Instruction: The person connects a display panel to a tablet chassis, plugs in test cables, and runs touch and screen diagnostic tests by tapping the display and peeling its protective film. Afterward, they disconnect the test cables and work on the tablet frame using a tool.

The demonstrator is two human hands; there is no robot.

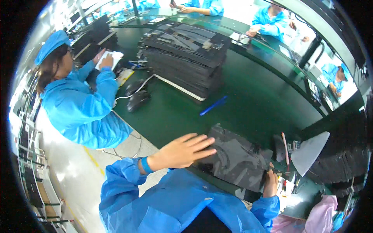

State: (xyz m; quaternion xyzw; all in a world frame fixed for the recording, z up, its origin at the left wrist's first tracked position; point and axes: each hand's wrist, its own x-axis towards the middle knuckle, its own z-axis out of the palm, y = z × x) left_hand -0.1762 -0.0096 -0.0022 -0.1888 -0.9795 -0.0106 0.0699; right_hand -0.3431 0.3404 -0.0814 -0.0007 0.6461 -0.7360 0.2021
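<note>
Black panel [239, 157] lies on green table [256, 97] before you. Your left hand [180, 152], fingers spread, over its left edge; your right hand [271, 183] curls at right edge, grasp unclear. Seemingly steadying; next move likely calls for even support.

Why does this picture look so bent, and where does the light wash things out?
Head view: fisheye distortion bows the far edge of the green table, and corners are black; head view: glare whitens the upper background and a patch of pale floor; head view: the dark panel by the left hand shows grey patches, perhaps reflections.
</note>
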